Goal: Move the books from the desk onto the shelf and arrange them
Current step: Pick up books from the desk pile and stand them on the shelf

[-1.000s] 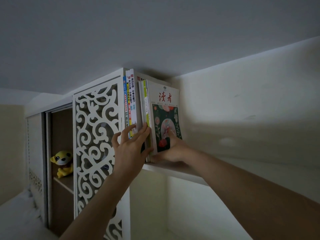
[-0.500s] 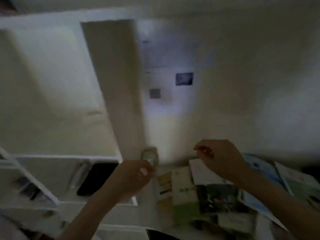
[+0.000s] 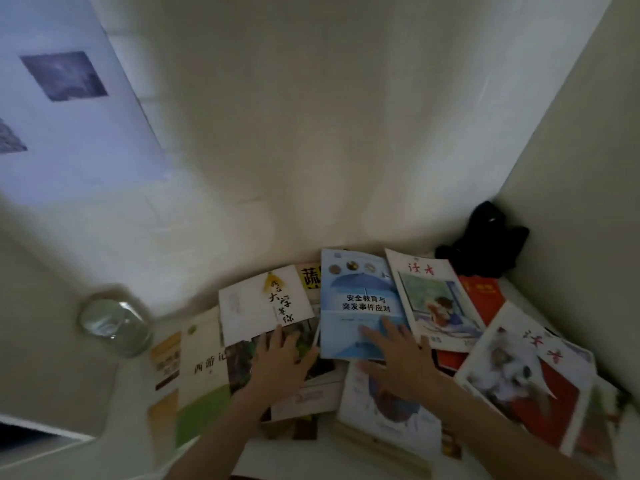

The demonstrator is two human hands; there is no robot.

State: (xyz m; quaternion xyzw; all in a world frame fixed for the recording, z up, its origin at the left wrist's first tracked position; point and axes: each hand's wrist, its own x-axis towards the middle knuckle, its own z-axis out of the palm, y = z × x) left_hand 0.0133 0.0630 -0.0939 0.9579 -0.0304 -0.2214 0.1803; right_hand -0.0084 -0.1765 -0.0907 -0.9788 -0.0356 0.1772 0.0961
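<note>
The scattered paperback books and magazines (image 3: 363, 341) lie overlapping on the white table (image 3: 311, 455), against the wall. A second ago both hands were up at the shelf steadying a row of upright books; now they are back down over the pile. The left hand (image 3: 277, 363) lies flat, fingers straight, on a dark-covered book beneath the white book with black brush lettering (image 3: 263, 303). The right hand (image 3: 398, 358) spreads open on the pale blue umbrella-cover booklet (image 3: 360, 303), holding nothing. One batch seems shelved; many books remain, so another pick-up looks due. A clear glass jar (image 3: 114, 327) stands left, a black plush toy (image 3: 481, 240) in the corner.
</note>
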